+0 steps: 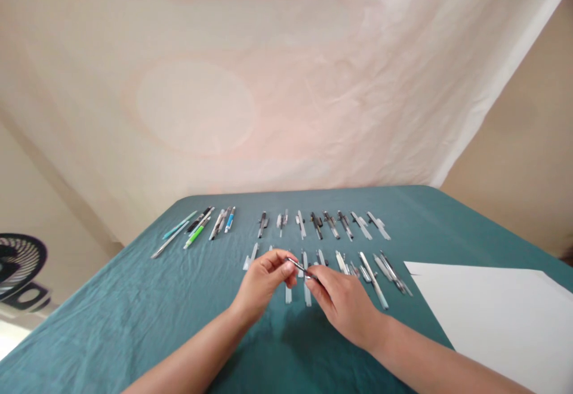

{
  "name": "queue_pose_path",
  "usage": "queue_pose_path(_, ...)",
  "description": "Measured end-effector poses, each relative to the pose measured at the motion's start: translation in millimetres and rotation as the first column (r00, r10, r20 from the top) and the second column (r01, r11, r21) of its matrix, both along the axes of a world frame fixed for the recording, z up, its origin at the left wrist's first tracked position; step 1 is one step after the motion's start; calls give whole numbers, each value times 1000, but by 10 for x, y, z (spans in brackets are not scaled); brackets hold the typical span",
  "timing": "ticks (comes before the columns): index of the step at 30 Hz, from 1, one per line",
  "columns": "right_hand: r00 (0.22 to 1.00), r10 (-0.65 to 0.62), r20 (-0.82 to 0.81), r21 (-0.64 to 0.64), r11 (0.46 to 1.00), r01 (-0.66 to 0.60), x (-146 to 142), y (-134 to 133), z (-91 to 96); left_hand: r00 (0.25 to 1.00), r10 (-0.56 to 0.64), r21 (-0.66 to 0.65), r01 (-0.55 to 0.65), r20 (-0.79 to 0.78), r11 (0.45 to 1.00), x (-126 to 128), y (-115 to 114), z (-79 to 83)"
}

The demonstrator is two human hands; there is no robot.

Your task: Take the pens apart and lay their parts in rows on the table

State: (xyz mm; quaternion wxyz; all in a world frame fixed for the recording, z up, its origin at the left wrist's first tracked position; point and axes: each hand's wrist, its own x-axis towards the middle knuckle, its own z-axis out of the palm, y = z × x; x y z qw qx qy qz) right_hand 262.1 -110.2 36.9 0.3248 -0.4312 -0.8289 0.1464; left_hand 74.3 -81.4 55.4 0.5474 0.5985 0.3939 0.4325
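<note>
Both hands meet over the middle of a teal-covered table (pixel 134 316). My left hand (pixel 264 283) and my right hand (pixel 342 301) pinch the two ends of one thin dark pen part (pixel 299 267), held just above the cloth. Under and beside the hands lies a near row of pen pieces (pixel 371 271), clear and silver. A far row of short dark and clear pen parts (pixel 331 225) runs behind it. Several whole pens (pixel 201 227), one green, one blue, lie in a group at the far left.
A white sheet of paper (pixel 492 316) lies on the table's right side. A black fan (pixel 18 268) stands off the table at the left edge. A pale draped cloth (pixel 268 83) hangs behind the table.
</note>
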Motion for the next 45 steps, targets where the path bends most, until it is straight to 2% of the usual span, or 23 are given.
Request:
queue_pose_path(3,999,37,-6,-38,999,-37,-10,-14,13,976,178,142,-161,-124,977,-306,329,149)
queue_pose_path(5,996,84,2,-55,995,-84,-29,-41,26,913,273,234,-206,-304,950,-563,668,209)
queue_pose_path(6,995,104,6,-56,993,-104,-39,-57,31,838,307,276,-197,-451,941,-689,853,218)
queue_pose_path(7,993,119,13,-53,992,-118,-48,-72,33,694,355,323,-183,-627,928,-804,1037,211)
queue_pose_path(8,991,132,24,-50,990,-131,-54,-85,32,494,381,350,-159,-782,923,-905,1209,191)
queue_pose_path(11,978,188,91,-56,981,-184,-57,-99,19,284,385,343,-189,-878,920,-1090,1606,74)
queue_pose_path(14,957,235,168,-69,972,-227,-41,-86,0,193,354,320,-189,-915,928,-1123,1808,-44)
queue_pose_path(17,956,238,172,-76,971,-228,-30,-77,-14,152,338,316,-153,-929,936,-1082,1865,-87)
queue_pose_path(19,971,222,90,-106,971,-212,-27,-77,-11,155,358,342,-124,-921,932,-1022,1830,-59)
queue_pose_path(21,981,183,-69,-168,967,-192,-24,-69,7,173,397,386,-92,-902,918,-913,1710,6)
queue_pose_path(22,974,153,-168,-216,958,-188,-21,-59,21,208,408,403,-70,-889,913,-835,1608,48)
queue_pose_path(24,916,77,-393,-363,903,-232,-11,-23,47,348,360,381,-8,-866,925,-632,1315,137)
queue_pose_path(25,859,31,-511,-442,848,-293,-6,2,57,547,233,301,37,-804,953,-514,1131,178)
queue_pose_path(26,786,-22,-618,-506,777,-376,-1,29,64,707,35,165,117,-706,979,-391,933,212)
queue_pose_path(27,704,-77,-706,-543,696,-469,4,57,65,797,-164,24,218,-581,976,-269,732,237)
queue_pose_path(28,624,-129,-771,-554,619,-557,7,82,62,843,-298,-80,294,-448,952,-153,540,250)
queue_pose_path(29,557,-175,-812,-549,555,-625,9,103,55,874,-355,-132,330,-331,935,-48,369,250)
queue_pose_path(30,512,-211,-833,-542,503,-673,11,119,45,908,-347,-154,318,-234,936,42,227,237)
queue_pose_path(32,477,-261,-839,-543,409,-733,12,134,21,969,-239,-193,225,-55,955,174,40,178)
queue_pose_path(34,470,-280,-837,-543,330,-772,13,132,-1,987,-136,-247,153,86,957,240,-31,98)
queue_pose_path(36,459,-281,-843,-529,274,-803,15,124,-17,978,-84,-291,139,193,946,255,-31,27)
queue_pose_path(39,444,-260,-858,-500,219,-838,20,116,-34,942,-72,-311,180,329,933,225,7,-30)
queue_pose_path(45,492,-151,-858,-506,77,-859,30,112,-93,873,-37,-342,229,486,911,141,32,-29)
